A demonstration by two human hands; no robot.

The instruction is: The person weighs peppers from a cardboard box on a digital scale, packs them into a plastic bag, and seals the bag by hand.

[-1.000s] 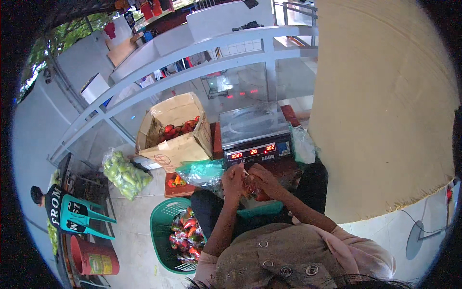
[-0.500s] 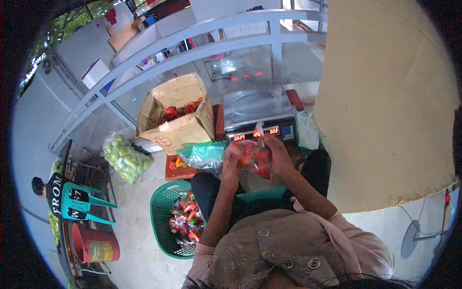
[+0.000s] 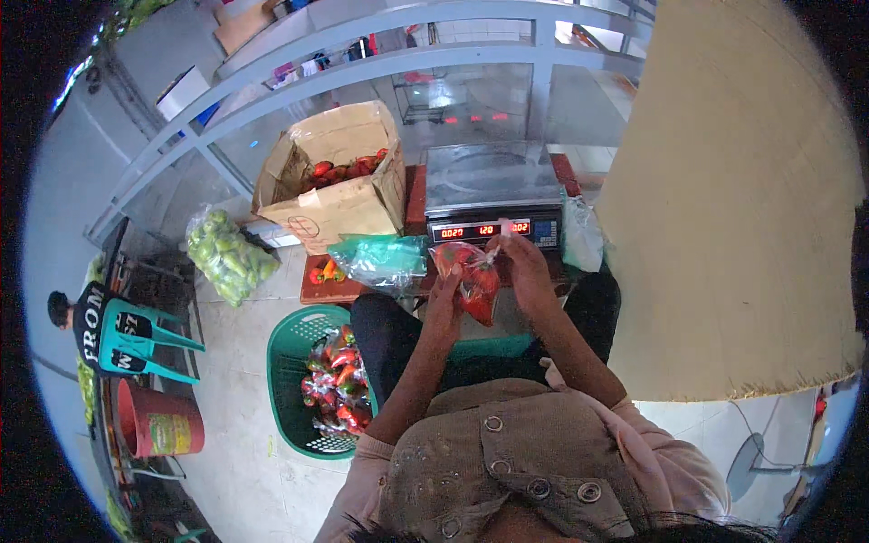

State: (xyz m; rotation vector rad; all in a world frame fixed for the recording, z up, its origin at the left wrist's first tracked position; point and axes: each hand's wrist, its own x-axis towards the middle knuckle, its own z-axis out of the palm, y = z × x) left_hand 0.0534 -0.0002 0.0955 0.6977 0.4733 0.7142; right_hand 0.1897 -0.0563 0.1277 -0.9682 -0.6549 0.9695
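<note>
Bag of red peppers (image 3: 480, 294), one, right hand (image 3: 527, 264) pinching its neck, left hand (image 3: 444, 300) gripping its side, one scale (image 3: 489, 176) beyond

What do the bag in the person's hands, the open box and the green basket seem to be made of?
Bag: glossy plastic film, see-through with bright glints. Open box: matte brown cardboard, it seems, with creased, worn sides. Green basket: probably smooth moulded plastic, judging by its rows of holes.

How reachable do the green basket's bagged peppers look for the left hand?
Probably yes: the bagged peppers lie in the open-topped green basket beside the left leg, though the left hand is holding a bag of red peppers.
</note>
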